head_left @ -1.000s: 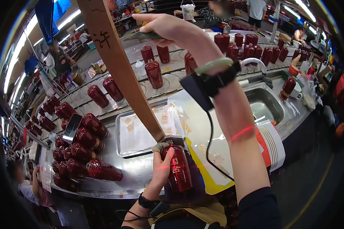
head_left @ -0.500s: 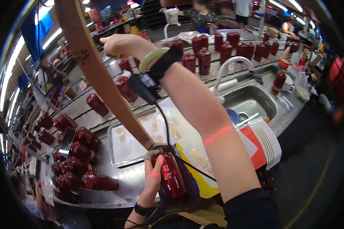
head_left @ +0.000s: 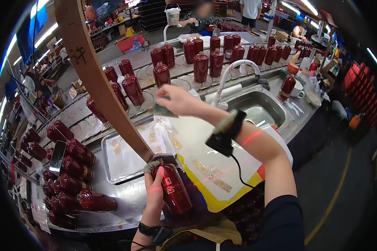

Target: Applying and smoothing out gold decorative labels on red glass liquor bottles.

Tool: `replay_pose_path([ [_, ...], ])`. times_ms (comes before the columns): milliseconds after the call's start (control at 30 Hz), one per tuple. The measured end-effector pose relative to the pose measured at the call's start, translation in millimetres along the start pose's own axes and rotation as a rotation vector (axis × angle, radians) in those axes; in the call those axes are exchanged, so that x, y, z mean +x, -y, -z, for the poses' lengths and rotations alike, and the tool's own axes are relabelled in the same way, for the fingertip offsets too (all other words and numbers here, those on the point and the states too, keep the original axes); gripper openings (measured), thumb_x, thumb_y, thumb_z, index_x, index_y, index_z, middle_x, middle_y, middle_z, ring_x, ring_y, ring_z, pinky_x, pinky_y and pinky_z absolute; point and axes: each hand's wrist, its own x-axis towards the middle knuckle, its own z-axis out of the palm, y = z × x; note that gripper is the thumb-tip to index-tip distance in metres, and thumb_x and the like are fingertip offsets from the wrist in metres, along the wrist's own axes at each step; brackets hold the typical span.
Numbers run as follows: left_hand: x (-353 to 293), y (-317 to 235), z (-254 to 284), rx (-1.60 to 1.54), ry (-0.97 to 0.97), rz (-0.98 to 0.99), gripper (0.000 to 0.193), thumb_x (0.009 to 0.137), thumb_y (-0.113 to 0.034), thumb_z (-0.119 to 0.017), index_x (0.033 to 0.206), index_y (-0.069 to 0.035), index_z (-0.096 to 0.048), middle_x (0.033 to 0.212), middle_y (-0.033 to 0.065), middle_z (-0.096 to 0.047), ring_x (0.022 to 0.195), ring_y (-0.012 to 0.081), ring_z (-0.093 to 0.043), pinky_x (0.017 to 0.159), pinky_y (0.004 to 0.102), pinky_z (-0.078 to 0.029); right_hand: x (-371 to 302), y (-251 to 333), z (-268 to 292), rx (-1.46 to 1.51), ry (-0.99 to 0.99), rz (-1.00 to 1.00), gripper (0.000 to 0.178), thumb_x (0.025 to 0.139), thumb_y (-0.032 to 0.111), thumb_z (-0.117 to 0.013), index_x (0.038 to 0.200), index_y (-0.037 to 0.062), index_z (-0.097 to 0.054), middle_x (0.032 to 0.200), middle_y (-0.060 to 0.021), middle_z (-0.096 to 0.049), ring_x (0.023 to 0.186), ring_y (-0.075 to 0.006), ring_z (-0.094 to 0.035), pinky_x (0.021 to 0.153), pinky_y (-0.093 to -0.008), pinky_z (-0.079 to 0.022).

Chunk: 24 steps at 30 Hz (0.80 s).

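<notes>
My left hand [head_left: 154, 190] grips a glossy dark red bottle [head_left: 174, 194] by its neck end. The bottle lies tilted at the counter's near edge, with gold lettering facing up and a red laser line across it. A grey covering shows on the fingertips near the neck. My right hand [head_left: 179, 101] is raised over the far end of the white work sheet [head_left: 205, 142], its fingers closed on a flat dark green piece [head_left: 165, 109]. That piece is blurred, so its kind is unclear. Gold stickers [head_left: 213, 175] lie on the sheet.
A wooden post [head_left: 100, 79] slants down beside the held bottle. Left of it is a metal tray [head_left: 109, 167] with paper and gold pieces. Red bottles [head_left: 97, 201] crowd the left counter; others stand on the conveyor [head_left: 180, 79]. A sink [head_left: 264, 108] with a white faucet [head_left: 220, 90] lies right.
My right hand has come back from beyond the wooden post toward the work sheet, now with the green piece in it. My left hand keeps its hold on the bottle. The view has shifted slightly.
</notes>
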Motion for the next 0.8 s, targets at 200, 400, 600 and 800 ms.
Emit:
replay_pose_path([
  [200, 1, 3, 1, 0.013, 0.017, -0.023, 0.027, 0.106, -0.015, -0.06, 0.132, -0.008, -0.055, 0.123, 0.0054, -0.062, 0.109, 0.0145, -0.061, 0.098, 0.0308, -0.051, -121, -4, -15, 0.157, -0.013, -0.1, 0.026, 0.1, 0.015, -0.066, 0.123, 0.0021, -0.067, 0.103, -0.0137, -0.073, 0.096, -0.019, -0.07, 0.09, -0.0345, -0.054],
  [400, -4, -6, 1, -0.058, 0.078, 0.046, 0.031, 0.111, -0.02, -0.051, 0.14, -0.007, -0.051, 0.13, 0.0081, -0.061, 0.113, 0.0162, -0.062, 0.099, 0.0332, -0.053, -141, 28, -29, 0.115, -0.084, -0.052, 0.027, 0.099, 0.01, -0.064, 0.125, 0.0011, -0.066, 0.113, -0.0176, -0.072, 0.103, -0.0288, -0.071, 0.093, -0.037, -0.054],
  [600, -20, 4, 22, 0.031, 0.047, -0.031, 0.046, 0.11, -0.015, -0.05, 0.153, -0.004, -0.039, 0.147, 0.0112, -0.053, 0.133, 0.0201, -0.054, 0.112, 0.0366, -0.046, -140, 51, -60, -0.061, 0.048, 0.1, 0.029, 0.098, 0.012, -0.064, 0.127, 0.009, -0.066, 0.108, -0.0158, -0.067, 0.099, -0.0363, -0.068, 0.089, -0.0418, -0.055],
  [800, -44, -1, 10, 0.049, 0.035, 0.005, 0.071, 0.101, -0.001, -0.062, 0.161, -0.004, -0.025, 0.153, 0.0119, -0.046, 0.138, 0.02, -0.049, 0.115, 0.0357, -0.042, -128, 31, -84, -0.209, -0.009, 0.228, 0.027, 0.095, 0.016, -0.069, 0.122, 0.0126, -0.066, 0.098, -0.0089, -0.062, 0.093, -0.032, -0.066, 0.079, -0.0419, -0.056],
])
